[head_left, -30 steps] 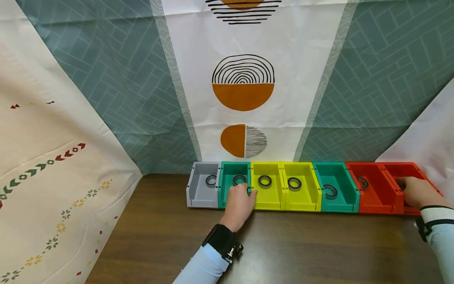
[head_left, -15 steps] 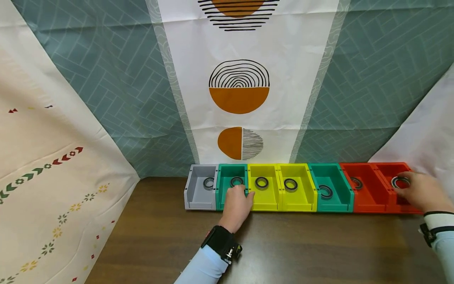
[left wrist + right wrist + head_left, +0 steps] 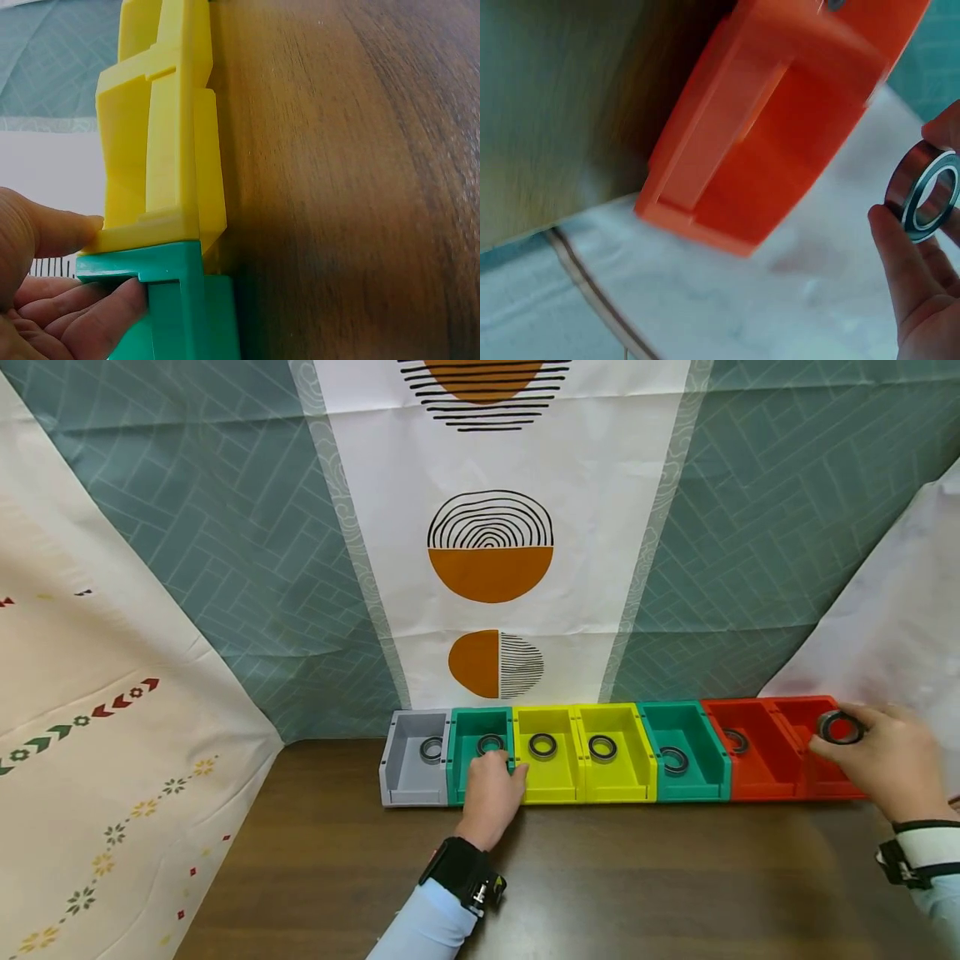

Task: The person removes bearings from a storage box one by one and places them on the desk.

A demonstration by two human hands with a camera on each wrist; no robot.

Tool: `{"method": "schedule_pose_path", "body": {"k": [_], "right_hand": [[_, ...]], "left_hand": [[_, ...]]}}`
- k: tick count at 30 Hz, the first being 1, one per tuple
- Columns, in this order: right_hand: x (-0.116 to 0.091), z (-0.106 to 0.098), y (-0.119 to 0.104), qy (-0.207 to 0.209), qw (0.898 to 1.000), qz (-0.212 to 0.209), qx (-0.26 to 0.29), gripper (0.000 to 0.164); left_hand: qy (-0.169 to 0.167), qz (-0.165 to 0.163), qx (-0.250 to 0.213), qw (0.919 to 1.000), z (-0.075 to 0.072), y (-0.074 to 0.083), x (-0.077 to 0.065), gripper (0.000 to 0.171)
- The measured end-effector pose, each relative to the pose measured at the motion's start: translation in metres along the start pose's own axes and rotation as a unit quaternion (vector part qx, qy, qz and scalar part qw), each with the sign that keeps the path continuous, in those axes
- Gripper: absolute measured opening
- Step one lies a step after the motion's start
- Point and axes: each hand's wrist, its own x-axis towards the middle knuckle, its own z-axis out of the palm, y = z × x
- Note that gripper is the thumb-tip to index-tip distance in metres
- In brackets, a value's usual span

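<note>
Place: a staged recording set, not a lived-in room
Backdrop: printed curtains (image 3: 487,552) and patterned cloths (image 3: 97,693) hung close behind, hiding every wall
Surface: one plain wooden table (image 3: 600,877)
Props: a tidy row of colour-coded plastic bins (image 3: 622,756), each holding a metal bearing (image 3: 602,747)
Wearables: camera straps on both wrists

Seven bins stand in one row on the table (image 3: 637,877): one grey bin (image 3: 415,758), two green, at (image 3: 480,760) and (image 3: 678,752), two yellow, at (image 3: 542,756) and (image 3: 607,753), and two red, at (image 3: 750,752) and (image 3: 813,760).

Seven metal rings show. Six lie one to a bin, from the grey through the first red. The seventh ring (image 3: 839,727) is in the right hand (image 3: 885,764). Two hands are in sight; the left hand (image 3: 491,793) is at the first green bin.
</note>
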Motion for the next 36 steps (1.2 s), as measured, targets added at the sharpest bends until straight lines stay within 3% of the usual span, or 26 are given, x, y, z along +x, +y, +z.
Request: {"method": "schedule_pose_path", "body": {"k": [5,10,17,26,36], "right_hand": [[-0.013,-0.002,-0.016,0.027,0.999,-0.041,0.019,0.054],[-0.033,-0.006,-0.033,0.023,0.997,-0.060,0.039,0.053],[-0.060,-0.003,-0.050,-0.032,0.996,-0.063,0.053,0.054],[-0.084,0.014,-0.046,-0.090,0.988,-0.106,0.061,0.050],[-0.091,0.031,-0.047,-0.174,0.975,-0.127,0.058,0.051]], "left_hand": [[0.005,0.012,0.003,0.9999,-0.001,-0.002,0.000,0.043],[0.002,0.011,-0.005,0.9999,0.001,-0.003,-0.003,0.043],[0.008,0.011,-0.006,0.9999,0.001,-0.003,-0.004,0.042],[0.014,0.024,0.003,0.9996,0.000,-0.003,-0.002,0.040],[0.012,0.026,0.000,0.9996,-0.001,-0.003,-0.001,0.041]]}}
